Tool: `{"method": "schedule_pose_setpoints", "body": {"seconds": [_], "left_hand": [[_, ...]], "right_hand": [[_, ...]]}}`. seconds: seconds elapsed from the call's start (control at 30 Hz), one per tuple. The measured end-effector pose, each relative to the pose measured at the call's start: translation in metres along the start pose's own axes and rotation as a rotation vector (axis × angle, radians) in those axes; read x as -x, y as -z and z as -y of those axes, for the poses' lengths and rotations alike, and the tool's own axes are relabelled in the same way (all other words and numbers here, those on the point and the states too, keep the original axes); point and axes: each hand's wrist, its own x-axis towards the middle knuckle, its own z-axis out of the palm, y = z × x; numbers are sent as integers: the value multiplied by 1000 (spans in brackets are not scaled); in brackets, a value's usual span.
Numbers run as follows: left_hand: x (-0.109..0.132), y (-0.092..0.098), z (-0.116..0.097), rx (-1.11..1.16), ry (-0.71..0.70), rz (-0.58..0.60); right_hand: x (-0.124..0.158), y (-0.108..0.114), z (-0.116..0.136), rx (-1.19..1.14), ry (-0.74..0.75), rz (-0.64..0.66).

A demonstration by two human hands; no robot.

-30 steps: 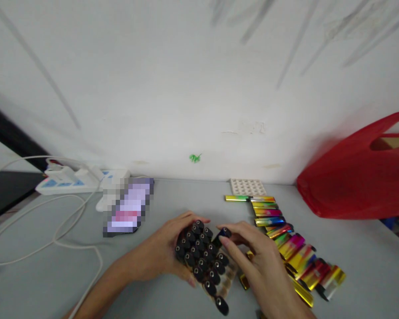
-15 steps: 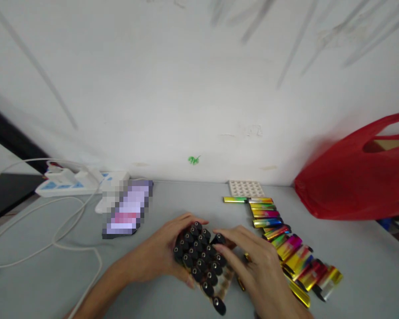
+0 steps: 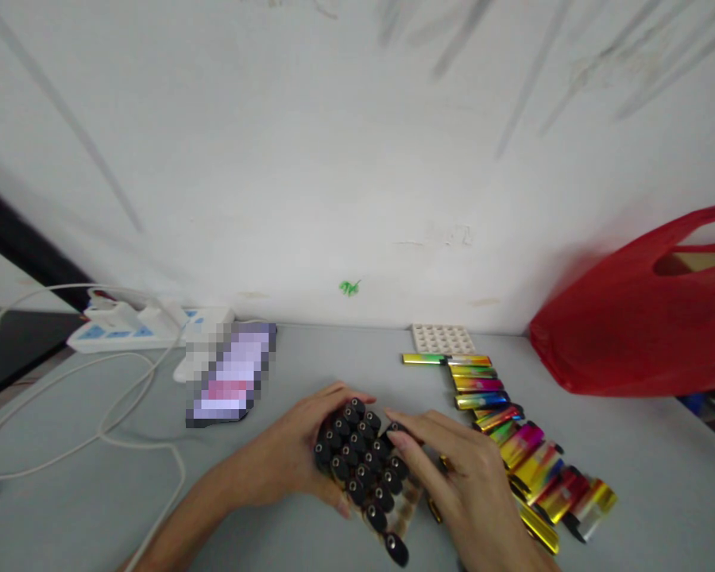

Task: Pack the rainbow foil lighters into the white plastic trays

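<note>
My left hand (image 3: 295, 457) grips the left side of a tray of black-tipped sticks (image 3: 361, 465), packed upright in rows. My right hand (image 3: 461, 488) lies over the tray's right side, its fingertips pressing on one black tip (image 3: 395, 430) at the far right corner. A row of shiny rainbow-and-gold sticks (image 3: 521, 441) lies flat on the grey table (image 3: 65, 508) just to the right of my right hand. One more black-tipped stick (image 3: 396, 548) stands at the tray's near end.
An empty white tray with holes (image 3: 442, 338) sits by the wall behind the coloured sticks. A red plastic bag (image 3: 643, 318) fills the right side. A phone (image 3: 231, 373), a white power strip (image 3: 137, 326) and white cables (image 3: 95, 421) lie at the left.
My right hand has brought a black-tipped stick down into the tray's far right corner and now presses on it. My left hand has stayed put on the tray.
</note>
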Motion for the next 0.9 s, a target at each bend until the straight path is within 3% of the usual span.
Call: {"method": "schedule_pose_setpoints", "body": {"seconds": [0.2, 0.3, 0.47, 0.6, 0.77, 0.9], "left_hand": [[0, 1, 2, -6, 12, 21], [0, 1, 4, -28, 15, 15], [1, 0, 7, -29, 9, 0], [0, 0, 5, -26, -4, 8], [0, 1, 0, 19, 14, 11], [0, 1, 0, 28, 38, 26]], "right_hand": [[-3, -1, 0, -200, -203, -51], [-3, -4, 0, -178, -235, -131], [0, -9, 4, 11, -75, -264], [2, -10, 6, 60, 38, -252], [1, -9, 8, -11, -22, -149], [0, -9, 7, 77, 4, -216]]}}
